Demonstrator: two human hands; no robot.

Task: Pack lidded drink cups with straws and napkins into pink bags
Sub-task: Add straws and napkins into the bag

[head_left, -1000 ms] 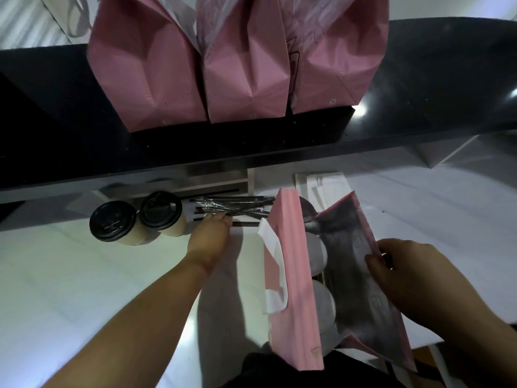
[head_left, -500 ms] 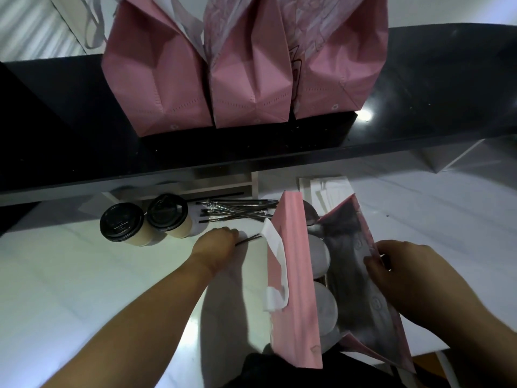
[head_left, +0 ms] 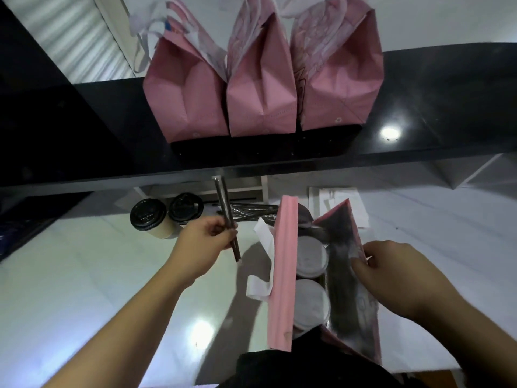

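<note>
No legible text on anything.

Pink bags: four — three closed (head_left: pixel 261 88) at 12 o'clock, one open bag (head_left: pixel 282 275). Black-lidded cups (head_left: pixel 165 217): two. White-lidded cups (head_left: pixel 311 278): two visible.

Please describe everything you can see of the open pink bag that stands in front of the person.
The open pink paper bag stands upright on the white counter, its mouth spread wide. Its inside looks dark grey. A white flat handle hangs over its left wall. Two white-lidded cups sit inside, one behind the other. The right hand grips its right wall and holds it open. The left hand, holding wrapped dark straws, does not touch it.
</note>
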